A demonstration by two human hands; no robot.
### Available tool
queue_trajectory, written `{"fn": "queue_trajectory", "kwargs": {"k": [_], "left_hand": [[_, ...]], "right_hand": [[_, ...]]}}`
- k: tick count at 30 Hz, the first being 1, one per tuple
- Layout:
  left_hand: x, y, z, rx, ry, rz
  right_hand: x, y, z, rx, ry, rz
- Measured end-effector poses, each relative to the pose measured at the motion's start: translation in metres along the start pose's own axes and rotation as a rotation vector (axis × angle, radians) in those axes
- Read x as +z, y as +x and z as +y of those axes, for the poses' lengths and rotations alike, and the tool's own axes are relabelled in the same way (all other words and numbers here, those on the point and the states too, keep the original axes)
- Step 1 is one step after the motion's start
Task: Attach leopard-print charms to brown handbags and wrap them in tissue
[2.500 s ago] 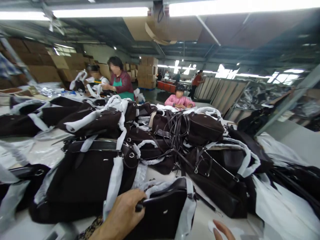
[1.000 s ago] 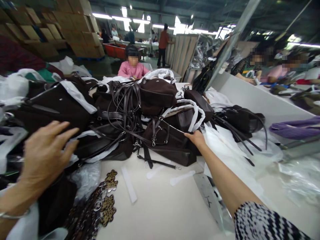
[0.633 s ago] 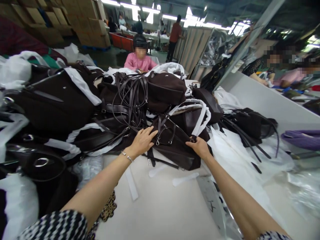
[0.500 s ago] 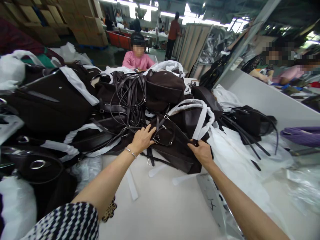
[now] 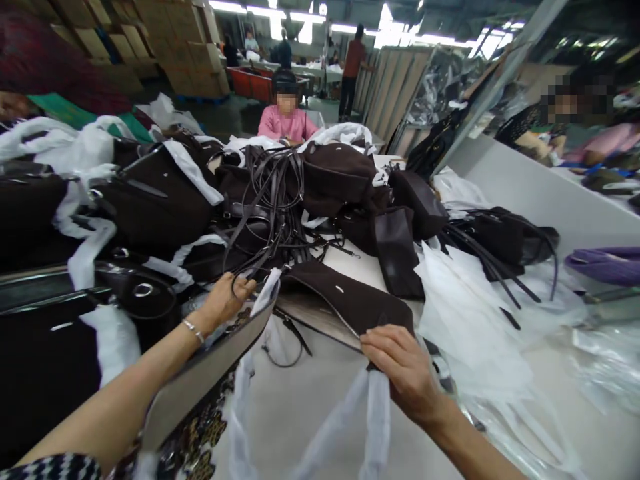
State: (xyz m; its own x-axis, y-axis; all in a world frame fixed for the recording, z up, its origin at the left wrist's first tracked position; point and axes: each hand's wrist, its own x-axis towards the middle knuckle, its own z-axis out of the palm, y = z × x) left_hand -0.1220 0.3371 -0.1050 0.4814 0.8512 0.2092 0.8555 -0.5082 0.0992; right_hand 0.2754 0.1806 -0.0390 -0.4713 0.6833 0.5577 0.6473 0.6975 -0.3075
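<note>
An open dark brown handbag (image 5: pixel 350 293) with a pale lining lies in front of me. My right hand (image 5: pixel 400 367) is closed on its zipped rim at the right. White-wrapped handles (image 5: pixel 377 420) hang toward me below that hand. A long pale-lined panel (image 5: pixel 210 373) slants down to the left; I cannot tell whether it belongs to the same bag. Just behind it, my left hand (image 5: pixel 227 300) has curled fingers at a thin dark strap (image 5: pixel 233 283). Leopard-patterned charms (image 5: pixel 203 437) show below the panel.
Dark bags (image 5: pixel 160 190), many with white-wrapped handles, are heaped at left. A bundle of thin straps (image 5: pixel 275 187) lies at the back centre. White sheets (image 5: pixel 465 313) and clear plastic (image 5: pixel 610 360) cover the right side. A person in pink (image 5: pixel 287 120) sits opposite.
The bag has been turned and its mouth now gapes toward me. My left hand has moved left and nearer; my right hand has come lower, onto the rim. The wrapped handles now hang in front.
</note>
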Motion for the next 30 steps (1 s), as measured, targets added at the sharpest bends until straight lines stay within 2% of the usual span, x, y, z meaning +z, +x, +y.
{"fn": "queue_trajectory", "kwargs": {"k": [3, 6, 10, 15, 17, 22, 27, 30], "left_hand": [[-0.028, -0.027, -0.027, -0.023, 0.154, -0.142], [-0.047, -0.041, -0.027, 0.006, 0.232, -0.149], [-0.048, -0.056, 0.012, 0.076, 0.171, -0.111], [-0.037, -0.077, 0.076, 0.049, -0.006, -0.088], [-0.034, -0.082, 0.098, 0.046, -0.100, -0.037], [-0.029, -0.077, 0.135, 0.071, -0.286, 0.043], [-0.021, -0.070, 0.149, 0.119, -0.477, -0.027], [-0.019, -0.065, 0.157, 0.022, -0.622, -0.095]], "right_hand": [[0.009, -0.033, -0.027, 0.077, 0.060, -0.065], [0.018, -0.056, -0.037, 0.215, 0.122, -0.135], [0.016, -0.063, -0.031, 0.463, 0.245, -0.098], [0.007, -0.059, -0.009, 0.809, 0.289, -0.046], [0.004, -0.060, 0.000, 0.878, 0.305, -0.041], [-0.003, -0.053, 0.000, 0.753, 0.298, -0.096], [-0.010, -0.041, -0.009, 0.645, 0.344, -0.171], [-0.010, -0.042, -0.011, 0.573, 0.311, -0.172]]}}
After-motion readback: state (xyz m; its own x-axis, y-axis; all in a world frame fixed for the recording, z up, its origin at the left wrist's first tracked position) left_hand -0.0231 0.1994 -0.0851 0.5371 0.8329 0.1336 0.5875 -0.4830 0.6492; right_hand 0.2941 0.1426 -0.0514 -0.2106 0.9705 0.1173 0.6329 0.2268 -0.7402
